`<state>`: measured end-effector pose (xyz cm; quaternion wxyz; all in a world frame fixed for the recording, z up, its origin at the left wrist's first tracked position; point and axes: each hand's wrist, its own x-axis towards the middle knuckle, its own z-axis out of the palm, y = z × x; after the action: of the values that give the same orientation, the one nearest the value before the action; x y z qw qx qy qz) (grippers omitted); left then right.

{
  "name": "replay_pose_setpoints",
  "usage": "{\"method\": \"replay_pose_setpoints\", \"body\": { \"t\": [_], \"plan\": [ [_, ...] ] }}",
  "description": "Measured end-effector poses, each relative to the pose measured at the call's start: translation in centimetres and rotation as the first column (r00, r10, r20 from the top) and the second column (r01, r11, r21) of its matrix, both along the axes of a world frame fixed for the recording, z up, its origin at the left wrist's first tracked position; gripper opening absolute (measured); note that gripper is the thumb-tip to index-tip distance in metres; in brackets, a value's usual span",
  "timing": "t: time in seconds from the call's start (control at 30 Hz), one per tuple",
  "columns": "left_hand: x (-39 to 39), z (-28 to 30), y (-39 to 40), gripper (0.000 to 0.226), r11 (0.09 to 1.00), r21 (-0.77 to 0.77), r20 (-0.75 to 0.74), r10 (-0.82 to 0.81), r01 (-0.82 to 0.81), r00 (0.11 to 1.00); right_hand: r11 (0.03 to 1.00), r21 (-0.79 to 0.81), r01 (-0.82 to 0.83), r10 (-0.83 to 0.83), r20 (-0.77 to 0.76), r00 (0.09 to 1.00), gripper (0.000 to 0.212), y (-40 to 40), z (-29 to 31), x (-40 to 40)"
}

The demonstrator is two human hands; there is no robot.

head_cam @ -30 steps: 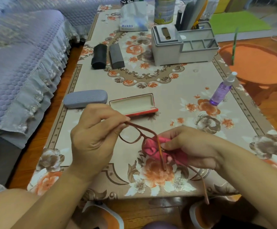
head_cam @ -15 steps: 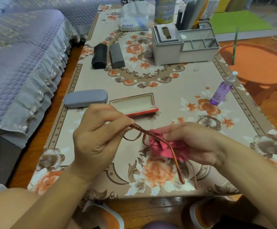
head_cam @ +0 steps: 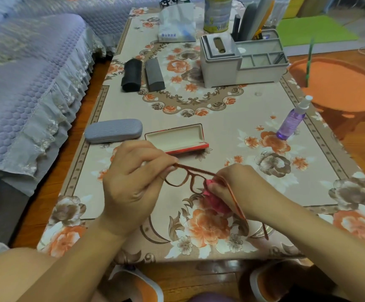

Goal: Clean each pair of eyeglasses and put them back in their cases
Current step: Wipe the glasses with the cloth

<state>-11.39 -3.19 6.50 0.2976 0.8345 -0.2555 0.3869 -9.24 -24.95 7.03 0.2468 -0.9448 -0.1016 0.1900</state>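
Brown thin-framed eyeglasses [head_cam: 190, 177] held above the counter [head_cam: 231, 118]
Left hand [head_cam: 131, 184] fingers pinch one frame end — right hand [head_cam: 240, 188] fingers grip crumpled pink cloth [head_cam: 215, 199] against a lens

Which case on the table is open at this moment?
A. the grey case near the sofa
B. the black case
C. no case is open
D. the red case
D: the red case lies with its lid raised and its pale lining showing, and holds nothing, while the grey case and the black case are closed.
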Motion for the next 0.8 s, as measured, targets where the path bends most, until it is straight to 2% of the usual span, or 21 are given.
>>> {"method": "replay_pose_setpoints", "body": {
  "t": [0.07, 0.2, 0.33, 0.43, 0.5, 0.57, 0.63, 0.7, 0.77, 0.8],
  "plan": [
    [0.6, -0.4, 0.9, 0.013, 0.997, -0.031, -0.001, 0.071, -0.071, 0.997, 1.0, -0.03, -0.005, 0.006, 0.051, 0.999, 0.04, -0.4, 0.8, -0.3],
    [1.5, -0.4, 1.8, 0.008, 0.974, -0.094, -0.015, 0.208, -0.208, 0.978, 0.995, -0.1, -0.017, 0.042, 0.258, 0.965, 0.03, -0.7, 1.9, -1.6],
    [2.4, -0.6, 3.1, 0.008, 0.963, -0.131, -0.043, 0.231, -0.235, 0.972, 0.994, -0.105, 0.011, 0.025, 0.336, 0.942, 0.031, -1.5, 3.0, -1.4],
    [2.7, -1.2, 3.5, 0.008, 0.957, -0.158, -0.102, 0.23, -0.244, 0.968, 0.997, 0.055, 0.053, -0.064, 0.218, 0.974, 0.03, -2.4, 4.0, -0.5],
    [2.6, -1.4, 3.3, 0.008, 0.962, -0.172, -0.153, 0.188, -0.213, 0.97, 0.979, 0.164, 0.119, -0.15, 0.191, 0.97, 0.026, -3.2, 3.9, 0.8],
    [2.4, -1.5, 2.7, 0.007, 0.972, -0.185, -0.182, 0.107, -0.141, 0.977, 0.938, 0.281, 0.202, -0.25, 0.145, 0.957, 0.023, -4.1, 3.0, 2.2],
    [2.1, -1.5, 1.9, 0.007, 0.962, -0.268, -0.246, -0.023, -0.045, 0.969, 0.858, 0.443, 0.26, -0.288, -0.002, 0.958, 0.022, -4.2, 2.2, 2.8],
    [1.7, -1.6, 0.9, 0.008, 0.932, -0.361, -0.314, -0.147, 0.025, 0.938, 0.803, 0.551, 0.229, -0.186, -0.133, 0.973, 0.023, -3.8, 1.9, 2.6],
    [1.2, -1.7, -0.1, 0.008, 0.929, -0.365, -0.345, -0.194, 0.059, 0.918, 0.775, 0.614, 0.151, 0.02, -0.263, 0.965, 0.026, -2.9, 1.8, 1.7],
    [1.0, -1.8, -0.5, 0.01, 0.934, -0.35, -0.351, -0.196, 0.066, 0.916, 0.77, 0.628, 0.113, 0.137, -0.335, 0.932, 0.027, -2.2, 1.6, 1.2]
  ]
}}
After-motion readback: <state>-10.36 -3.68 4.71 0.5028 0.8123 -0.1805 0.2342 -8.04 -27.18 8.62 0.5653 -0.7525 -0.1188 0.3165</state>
